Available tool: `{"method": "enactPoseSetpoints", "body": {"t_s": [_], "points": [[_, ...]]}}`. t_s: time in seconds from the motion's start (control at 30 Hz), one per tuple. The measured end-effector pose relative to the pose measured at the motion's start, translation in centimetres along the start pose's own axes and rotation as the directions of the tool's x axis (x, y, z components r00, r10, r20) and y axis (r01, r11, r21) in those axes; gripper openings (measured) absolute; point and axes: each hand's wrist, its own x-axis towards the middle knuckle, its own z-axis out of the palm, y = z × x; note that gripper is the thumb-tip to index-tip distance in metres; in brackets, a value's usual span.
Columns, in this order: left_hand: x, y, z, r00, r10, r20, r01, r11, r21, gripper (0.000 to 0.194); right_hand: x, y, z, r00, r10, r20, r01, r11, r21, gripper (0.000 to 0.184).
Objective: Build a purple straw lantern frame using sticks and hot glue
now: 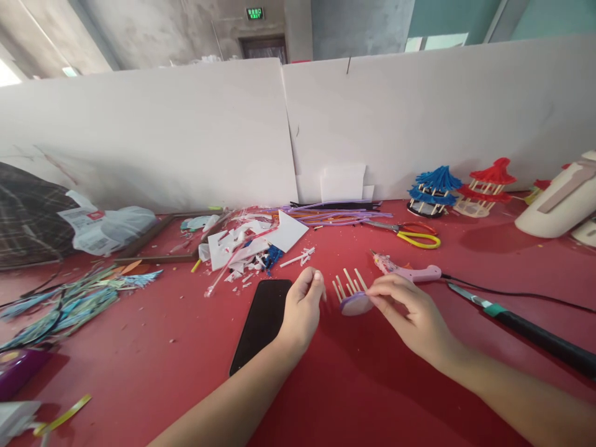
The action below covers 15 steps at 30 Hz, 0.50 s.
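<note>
My right hand (412,310) pinches the edge of a small round base (356,306) with a purple rim. Several short pale sticks (348,282) stand up from its top, and it is tilted a little towards me. My left hand (302,307) is closed just left of the base, apart from it, thumb against curled fingers; whatever they may hold is hidden. Partly under the left wrist lies a black phone (261,320). Behind my right hand rests a pink glue gun (419,274), its nozzle pointing left.
Yellow-and-red-handled scissors (419,239) lie beyond the glue gun, near purple and orange fuzzy stems (326,215). A black-handled knife (535,335) is at right. Paper scraps (246,245) pile up left of centre. Blue (435,192) and red (487,188) pavilion models stand by a white partition (410,124).
</note>
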Motion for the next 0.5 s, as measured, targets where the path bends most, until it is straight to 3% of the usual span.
{"method": "enactPoseSetpoints", "body": {"t_s": [0.2, 0.33, 0.43, 0.5], "points": [[0.2, -0.4, 0.0, 0.999, -0.036, -0.026, 0.036, 0.999, -0.005, 0.055, 0.0, 0.1, 0.1, 1.000, 0.008, 0.006, -0.008, 1.000, 0.009, 0.012], [0.4, -1.1, 0.0, 0.997, 0.013, -0.081, -0.013, 1.000, -0.006, 0.021, 0.1, 0.1, 0.2, 1.000, -0.008, -0.006, 0.008, 1.000, 0.007, 0.013], [0.5, -1.4, -0.1, 0.997, 0.043, -0.061, -0.045, 0.999, -0.020, 0.054, 0.1, 0.3, 0.3, 0.999, -0.032, -0.002, 0.032, 0.999, 0.008, 0.015], [0.4, -1.4, -0.2, 0.998, 0.059, -0.005, -0.060, 0.998, -0.029, 0.058, 0.1, 0.4, 0.3, 0.999, -0.050, 0.007, 0.050, 0.999, 0.008, 0.016]]}}
